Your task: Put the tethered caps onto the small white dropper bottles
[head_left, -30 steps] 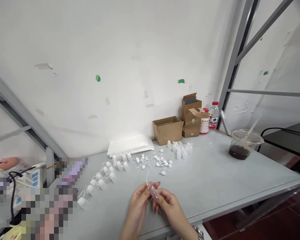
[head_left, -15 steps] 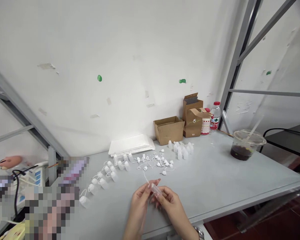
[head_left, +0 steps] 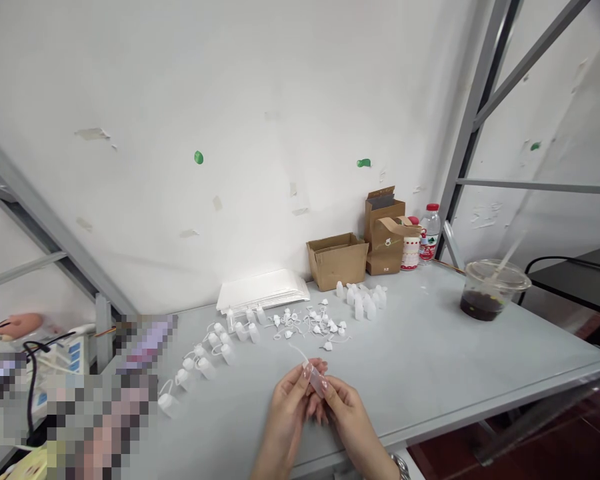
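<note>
Between my two hands, above the front of the grey table (head_left: pixel 420 360), is a small translucent bottle (head_left: pixel 317 381). My left hand (head_left: pixel 291 400) pinches its upper end, where a thin white strap sticks out to the upper left. My right hand (head_left: pixel 343 403) grips the lower end with thumb and fingers. Beyond my hands lies a loose pile of white caps with straps (head_left: pixel 317 329). Bottles with caps attached (head_left: pixel 206 367) form rows at the left. Several bottles without straps (head_left: pixel 359 307) stand grouped to the right of the pile.
White flat sheets (head_left: pixel 263 290), a cardboard box (head_left: pixel 337 263), a brown paper bag (head_left: pixel 386 247) and a red-capped bottle (head_left: pixel 429 237) stand along the wall. A lidded cup of dark drink (head_left: pixel 485 300) is at the right. A power strip (head_left: pixel 75 360) lies far left.
Both hands have shifted slightly right. My left thumb and fingers have closed further over the bottle's upper end, and the strap now leans more to the left.
</note>
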Demonstrator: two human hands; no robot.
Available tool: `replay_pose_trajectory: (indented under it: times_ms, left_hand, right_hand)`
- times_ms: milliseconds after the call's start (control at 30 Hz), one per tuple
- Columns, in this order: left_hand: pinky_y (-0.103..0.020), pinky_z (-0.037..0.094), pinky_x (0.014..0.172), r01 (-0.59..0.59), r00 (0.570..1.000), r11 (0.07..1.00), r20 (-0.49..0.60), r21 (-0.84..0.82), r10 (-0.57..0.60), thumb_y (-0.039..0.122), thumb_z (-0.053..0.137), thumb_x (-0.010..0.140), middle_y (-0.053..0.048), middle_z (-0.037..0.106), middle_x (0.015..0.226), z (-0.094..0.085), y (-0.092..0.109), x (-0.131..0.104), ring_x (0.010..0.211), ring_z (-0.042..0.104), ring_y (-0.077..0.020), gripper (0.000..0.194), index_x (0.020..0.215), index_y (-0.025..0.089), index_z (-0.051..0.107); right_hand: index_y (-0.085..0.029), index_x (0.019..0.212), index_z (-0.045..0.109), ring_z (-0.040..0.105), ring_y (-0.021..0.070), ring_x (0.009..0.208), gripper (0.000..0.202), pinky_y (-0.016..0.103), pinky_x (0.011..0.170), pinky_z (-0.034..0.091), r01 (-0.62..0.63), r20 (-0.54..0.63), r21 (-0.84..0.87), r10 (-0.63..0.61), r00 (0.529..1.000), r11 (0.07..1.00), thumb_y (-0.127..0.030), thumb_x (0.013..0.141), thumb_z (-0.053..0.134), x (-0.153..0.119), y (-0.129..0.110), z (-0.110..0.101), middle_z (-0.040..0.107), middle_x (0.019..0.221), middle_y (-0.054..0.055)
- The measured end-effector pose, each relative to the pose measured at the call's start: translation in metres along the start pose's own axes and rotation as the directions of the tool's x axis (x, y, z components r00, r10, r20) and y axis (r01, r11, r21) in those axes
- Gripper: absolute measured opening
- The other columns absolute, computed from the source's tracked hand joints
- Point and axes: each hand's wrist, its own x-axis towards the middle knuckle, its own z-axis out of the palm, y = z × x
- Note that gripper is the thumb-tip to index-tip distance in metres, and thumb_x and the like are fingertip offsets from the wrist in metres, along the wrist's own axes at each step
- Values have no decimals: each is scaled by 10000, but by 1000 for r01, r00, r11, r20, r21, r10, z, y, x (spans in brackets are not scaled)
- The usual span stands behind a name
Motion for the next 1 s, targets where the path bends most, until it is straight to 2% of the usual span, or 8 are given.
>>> replay_pose_trajectory:
  times_ms: [100, 233, 300, 433, 500, 600, 733, 1000]
  left_hand:
    - [-336, 422, 859, -23, 1000, 999, 1, 37, 23, 370, 680, 657, -136, 704, 928, -1, 1, 0, 944, 601, -253, 312, 864, 140, 711]
    - [-354, 403, 889, -66, 986, 989, -140, 134, 85, 363, 705, 621, -133, 699, 955, -3, 2, 1, 992, 578, -276, 318, 833, 127, 716]
    - [-326, 436, 827, -69, 978, 991, -187, 118, 91, 366, 720, 598, -127, 703, 939, -4, 1, 2, 961, 590, -264, 324, 819, 129, 715]
    - [-233, 453, 562, 9, 992, 1000, -126, 20, -6, 395, 696, 624, -118, 708, 885, -4, -2, 1, 741, 633, -191, 309, 794, 137, 704]
    - [-226, 446, 541, 42, 998, 999, -52, -13, -43, 399, 671, 654, -120, 708, 880, -3, 0, 0, 708, 634, -181, 293, 788, 141, 699]
    - [-286, 468, 712, 29, 999, 999, 28, 35, -30, 391, 665, 665, -141, 706, 898, 1, 6, -2, 845, 627, -232, 294, 788, 127, 709]
    - [-390, 370, 926, -25, 999, 978, 47, 208, 15, 389, 666, 662, -154, 699, 948, 5, 14, -5, 980, 586, -287, 326, 837, 118, 719]
    - [-415, 324, 986, -62, 998, 977, 20, 203, 59, 369, 681, 643, -145, 675, 1030, 3, 9, -10, 1033, 568, -296, 347, 897, 135, 711]
  right_hand:
    - [-139, 626, 581, 430, 90, 434, 419, 220, 470, 308, -15, 15, 50, 14, 1000, 999, -523, 779, 513, 1, 1, -2, 571, 501, 1]
    - [-133, 728, 615, 443, 98, 454, 406, 219, 472, 325, -59, 13, 13, 59, 998, 998, -533, 746, 550, 2, 0, 0, 575, 528, 2]
    - [-138, 798, 621, 444, 95, 483, 379, 212, 474, 330, -44, -20, -43, 43, 999, 998, -504, 698, 625, 1, 0, 2, 577, 584, -4]
    - [-143, 773, 604, 440, 95, 499, 360, 211, 477, 326, -12, -3, -104, 12, 1000, 994, -500, 729, 595, -1, 1, 5, 541, 573, -18]
    - [-144, 717, 576, 427, 93, 469, 383, 215, 462, 312, -5, 43, -107, 10, 999, 994, -524, 758, 543, -2, 3, 4, 509, 519, -28]
    - [-152, 666, 526, 389, 83, 424, 404, 213, 442, 287, -5, 57, -84, 10, 998, 996, -541, 773, 508, -1, 5, 2, 472, 459, -43]
    - [-160, 609, 484, 331, 67, 387, 412, 205, 418, 250, -37, 68, 11, 36, 997, 999, -542, 760, 523, -1, 4, -1, 451, 424, -51]
    - [-146, 589, 506, 312, 53, 361, 370, 198, 397, 210, -121, 153, 178, 94, 984, 976, -469, 751, 581, -2, -5, 0, 454, 407, -48]
